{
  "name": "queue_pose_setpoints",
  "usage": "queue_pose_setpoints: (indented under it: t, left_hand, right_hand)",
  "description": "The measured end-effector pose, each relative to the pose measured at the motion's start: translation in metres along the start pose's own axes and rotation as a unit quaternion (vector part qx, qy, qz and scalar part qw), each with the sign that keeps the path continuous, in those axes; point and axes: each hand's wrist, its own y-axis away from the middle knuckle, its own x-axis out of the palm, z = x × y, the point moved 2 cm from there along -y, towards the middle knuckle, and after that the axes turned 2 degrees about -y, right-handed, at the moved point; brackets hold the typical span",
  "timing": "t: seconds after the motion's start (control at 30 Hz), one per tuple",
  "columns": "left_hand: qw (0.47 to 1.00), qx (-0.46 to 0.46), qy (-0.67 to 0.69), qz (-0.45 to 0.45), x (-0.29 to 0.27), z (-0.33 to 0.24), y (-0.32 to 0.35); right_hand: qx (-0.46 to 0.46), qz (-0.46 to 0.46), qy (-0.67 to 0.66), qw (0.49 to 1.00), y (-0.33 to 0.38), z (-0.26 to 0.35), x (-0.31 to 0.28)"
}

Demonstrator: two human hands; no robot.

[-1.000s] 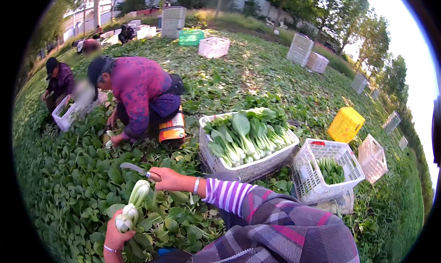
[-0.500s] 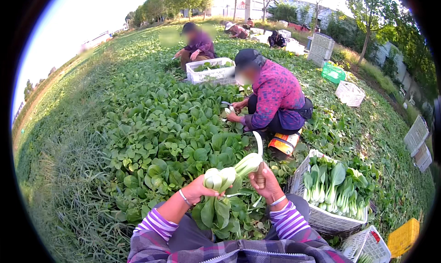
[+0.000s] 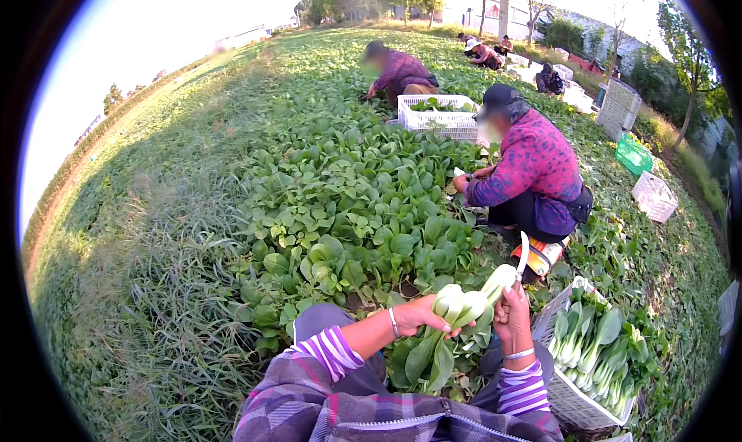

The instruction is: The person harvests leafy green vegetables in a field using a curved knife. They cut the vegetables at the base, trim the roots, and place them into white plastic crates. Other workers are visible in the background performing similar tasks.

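Note:
My left hand (image 3: 423, 315) grips a bunch of bok choy (image 3: 464, 307) by its pale green stems, its dark leaves hanging down toward my lap. My right hand (image 3: 514, 317) holds a small curved knife (image 3: 523, 258) with the blade pointing up, right beside the stem ends of the bunch. Both hands are close together in front of me, above the leafy ground. My sleeves are striped purple and white.
A white slatted crate (image 3: 576, 399) full of cut bok choy lies at my right. A person in a pink jacket (image 3: 533, 171) crouches just ahead by another white crate (image 3: 440, 117). More people and crates work farther back. Rows of bok choy plants (image 3: 348, 210) lie ahead, long grass to the left.
My view has swung to the left across the field. My hands came together: the left one lifted the bok choy up to the knife hand, and both have stayed there.

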Motion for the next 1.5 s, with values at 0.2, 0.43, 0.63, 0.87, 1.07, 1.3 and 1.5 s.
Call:
queue_pose_setpoints:
  t: [0.2, 0.43, 0.63, 0.87, 1.07, 1.3, 1.5]
  left_hand:
    - [0.998, 0.008, -0.034, -0.047, -0.007, -0.002, 0.005]
    - [0.967, 0.077, -0.204, -0.131, -0.012, 0.009, 0.001]
    - [0.822, 0.206, -0.505, -0.165, -0.011, 0.003, 0.005]
    - [0.955, 0.153, -0.158, -0.200, -0.006, 0.014, -0.002]
    - [0.978, 0.116, -0.015, -0.172, -0.010, -0.001, 0.005]
    - [0.993, 0.035, -0.011, -0.108, 0.001, 0.017, 0.004]
    - [0.993, 0.040, -0.011, -0.106, 0.014, 0.026, -0.006]
  right_hand:
    - [-0.145, -0.059, 0.248, 0.956, -0.001, 0.012, 0.003]
    - [-0.060, 0.010, 0.180, 0.982, 0.024, -0.015, 0.031]
    - [-0.027, 0.041, 0.136, 0.989, 0.026, -0.020, 0.041]
    - [-0.032, 0.053, 0.109, 0.992, 0.035, -0.026, 0.050]
    - [0.002, 0.068, 0.073, 0.995, 0.025, -0.009, 0.035]
    - [0.112, 0.153, 0.144, 0.971, 0.028, -0.037, 0.039]
    - [0.099, 0.212, 0.207, 0.950, 0.027, -0.061, 0.012]
